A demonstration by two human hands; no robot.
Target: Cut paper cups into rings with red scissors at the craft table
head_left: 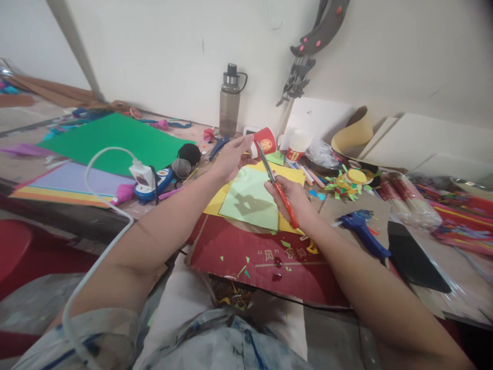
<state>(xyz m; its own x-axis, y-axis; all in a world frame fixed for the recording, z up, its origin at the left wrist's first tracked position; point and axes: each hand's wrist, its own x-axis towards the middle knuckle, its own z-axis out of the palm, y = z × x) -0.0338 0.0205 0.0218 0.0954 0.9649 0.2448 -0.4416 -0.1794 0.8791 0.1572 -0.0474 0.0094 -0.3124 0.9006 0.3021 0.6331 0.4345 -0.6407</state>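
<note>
My left hand (pixel 235 156) is closed on a small red and white paper cup (pixel 266 143), tipped on its side above the table. With my right hand (pixel 295 198) I grip a pair of scissors (pixel 282 195) by the red handles. The blades point up and reach the cup's side; whether they cut into it I cannot tell. Beneath both hands lie a pale green sheet (pixel 250 198) and a yellow sheet (pixel 215 205), on a dark red board (pixel 265 267) strewn with green paper scraps.
A grey bottle (pixel 230 103) stands by the wall. Another paper cup (pixel 298 146) is behind my right hand. To the right lie a blue glue gun (pixel 364 234) and a black flat piece (pixel 416 257). Green sheets (pixel 115 141) and a power strip (pixel 154 186) with a white cable are left.
</note>
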